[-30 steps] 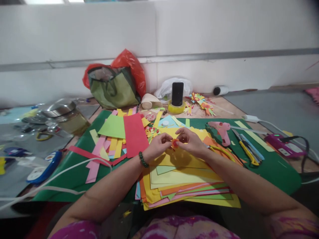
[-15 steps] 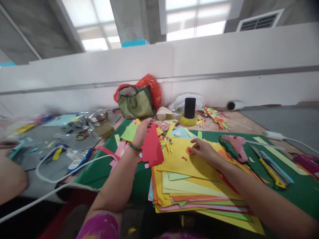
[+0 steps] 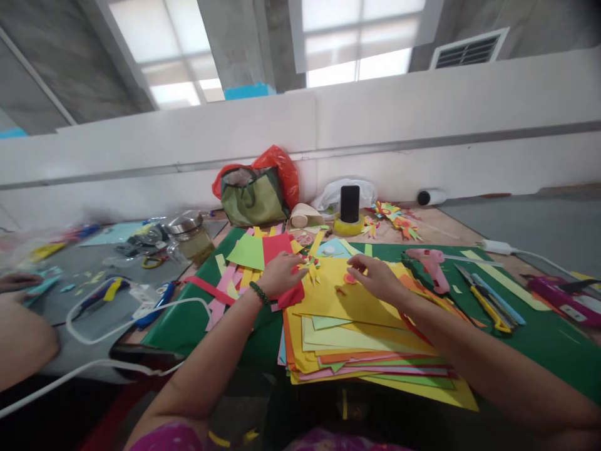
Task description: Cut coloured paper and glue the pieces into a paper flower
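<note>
My left hand point(image 3: 280, 274) rests on the red paper sheet point(image 3: 276, 249), fingers curled toward a small fringed yellow and red paper piece point(image 3: 311, 265). My right hand point(image 3: 378, 279) lies on the top yellow sheet of a stack of coloured paper point(image 3: 357, 338), its fingertips pinching or touching a small round orange paper roll point(image 3: 349, 278). A dark bead bracelet point(image 3: 258, 292) circles my left wrist. A light green sheet point(image 3: 248, 251) lies beside the red one.
A green cutting mat point(image 3: 530, 332) covers the table. A pink glue gun point(image 3: 432, 265), yellow cutter point(image 3: 491, 307) and scissors lie right. A phone on a tape roll point(image 3: 349, 210), a green and red bag point(image 3: 256, 191) and a jar point(image 3: 190, 235) stand behind. Another person's arm point(image 3: 23, 341) shows at left.
My left hand came back from the far edge of the red sheet and now rests on it near the fringed piece. My right hand stays by the orange roll.
</note>
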